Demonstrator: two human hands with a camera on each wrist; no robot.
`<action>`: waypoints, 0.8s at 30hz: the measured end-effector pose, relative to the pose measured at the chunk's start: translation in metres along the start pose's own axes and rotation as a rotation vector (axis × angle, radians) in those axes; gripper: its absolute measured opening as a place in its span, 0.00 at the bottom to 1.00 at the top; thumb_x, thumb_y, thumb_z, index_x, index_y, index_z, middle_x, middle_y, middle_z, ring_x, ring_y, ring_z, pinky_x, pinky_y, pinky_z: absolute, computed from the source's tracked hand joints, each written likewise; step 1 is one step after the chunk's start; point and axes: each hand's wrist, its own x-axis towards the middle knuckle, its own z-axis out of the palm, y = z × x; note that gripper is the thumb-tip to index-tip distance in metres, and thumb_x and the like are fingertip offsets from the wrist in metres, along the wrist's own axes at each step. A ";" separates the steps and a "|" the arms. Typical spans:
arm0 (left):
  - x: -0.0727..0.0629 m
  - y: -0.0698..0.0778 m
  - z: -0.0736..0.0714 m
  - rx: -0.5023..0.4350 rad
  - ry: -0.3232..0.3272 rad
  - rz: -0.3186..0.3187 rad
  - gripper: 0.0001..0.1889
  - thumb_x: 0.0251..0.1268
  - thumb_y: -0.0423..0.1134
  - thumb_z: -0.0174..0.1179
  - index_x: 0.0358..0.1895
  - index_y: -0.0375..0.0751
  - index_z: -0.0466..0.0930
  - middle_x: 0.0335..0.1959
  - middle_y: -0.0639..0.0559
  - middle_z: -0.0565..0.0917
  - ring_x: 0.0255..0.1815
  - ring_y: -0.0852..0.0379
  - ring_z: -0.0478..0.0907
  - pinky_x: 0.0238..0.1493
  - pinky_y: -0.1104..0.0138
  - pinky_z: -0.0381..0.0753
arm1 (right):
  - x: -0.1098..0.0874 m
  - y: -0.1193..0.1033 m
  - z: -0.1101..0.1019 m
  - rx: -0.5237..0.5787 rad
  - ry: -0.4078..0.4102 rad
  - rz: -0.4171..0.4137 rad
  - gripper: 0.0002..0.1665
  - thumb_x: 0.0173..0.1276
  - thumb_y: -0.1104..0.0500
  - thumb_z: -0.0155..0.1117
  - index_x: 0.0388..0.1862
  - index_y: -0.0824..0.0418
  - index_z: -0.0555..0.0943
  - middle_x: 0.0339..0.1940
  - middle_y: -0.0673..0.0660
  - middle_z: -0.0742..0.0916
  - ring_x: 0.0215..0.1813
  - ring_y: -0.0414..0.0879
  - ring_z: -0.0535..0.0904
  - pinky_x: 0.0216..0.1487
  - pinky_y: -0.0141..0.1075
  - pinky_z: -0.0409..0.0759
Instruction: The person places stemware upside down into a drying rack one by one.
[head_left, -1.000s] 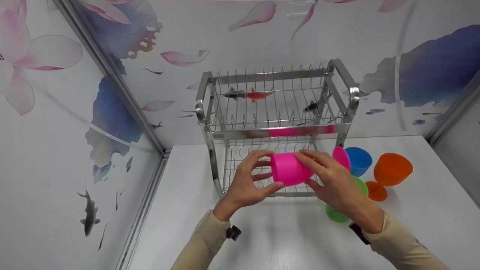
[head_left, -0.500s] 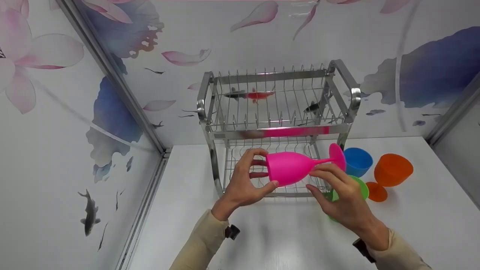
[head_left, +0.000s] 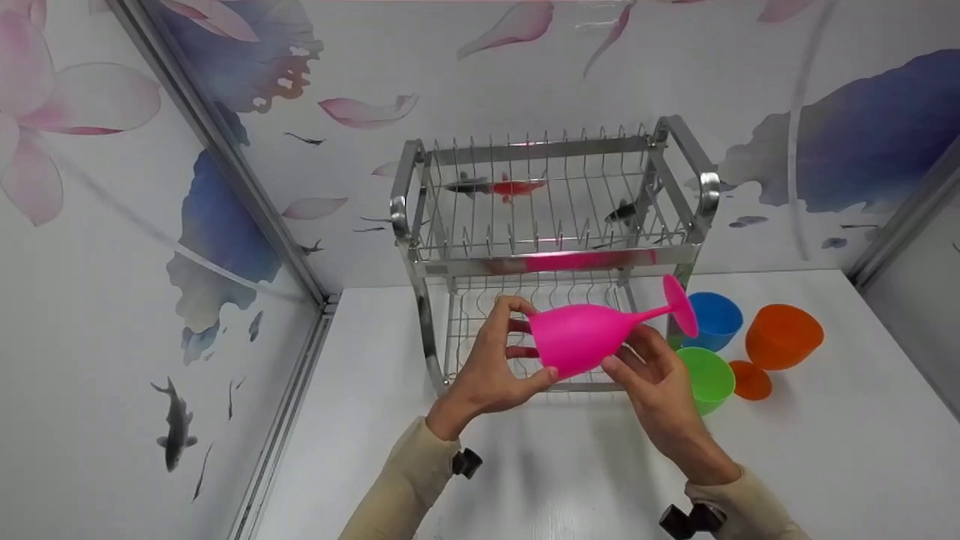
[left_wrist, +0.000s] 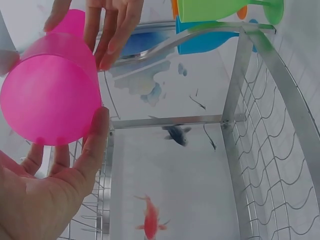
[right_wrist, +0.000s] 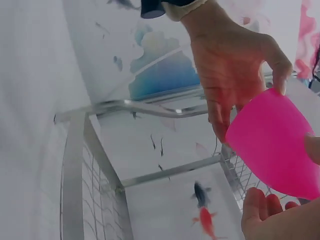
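Observation:
A bright pink goblet (head_left: 581, 337) is held on its side in front of the metal rack, its foot to the right and tilted up. At the bowl's rim end my left hand (head_left: 491, 367) grips it, thumb below and fingers behind. My right hand (head_left: 664, 397) holds the lower bowl near the stem, its thumb on the underside and its fingers partly hidden behind. The left wrist view looks at the mouth end of the pink goblet (left_wrist: 50, 100). In the right wrist view the pink bowl (right_wrist: 275, 145) lies between both hands.
A two-tier metal dish rack (head_left: 555, 259) stands against the back wall, with wire slots on top. To its right are a blue cup (head_left: 716, 322), an orange goblet (head_left: 784, 337) lying tipped with its foot visible, and a green goblet (head_left: 706, 379), all on the white table (head_left: 555, 465).
My right hand has shifted from over the pink goblet's bowl to below its stem. The goblet's stem and foot have come into view and tilted upward. My left hand stays at the rim end.

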 end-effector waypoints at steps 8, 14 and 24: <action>0.000 0.000 0.003 -0.013 -0.008 -0.004 0.40 0.51 0.47 0.75 0.66 0.42 0.64 0.64 0.50 0.76 0.62 0.50 0.81 0.50 0.64 0.93 | 0.009 0.007 -0.001 0.275 -0.104 -0.014 0.32 0.81 0.72 0.54 0.79 0.52 0.70 0.72 0.51 0.80 0.75 0.48 0.73 0.69 0.39 0.85; 0.000 0.001 0.003 -0.016 -0.016 -0.006 0.40 0.52 0.46 0.75 0.67 0.42 0.64 0.64 0.48 0.76 0.62 0.49 0.81 0.51 0.64 0.93 | 0.010 0.010 0.000 0.348 -0.120 -0.042 0.30 0.82 0.72 0.54 0.76 0.50 0.74 0.70 0.50 0.82 0.73 0.47 0.75 0.69 0.40 0.85; -0.004 0.005 0.002 -0.003 -0.026 0.004 0.39 0.56 0.48 0.74 0.68 0.45 0.64 0.65 0.50 0.76 0.63 0.50 0.81 0.54 0.65 0.92 | 0.008 0.002 -0.002 0.315 -0.111 -0.024 0.29 0.82 0.72 0.54 0.75 0.49 0.76 0.68 0.50 0.83 0.73 0.47 0.76 0.69 0.40 0.85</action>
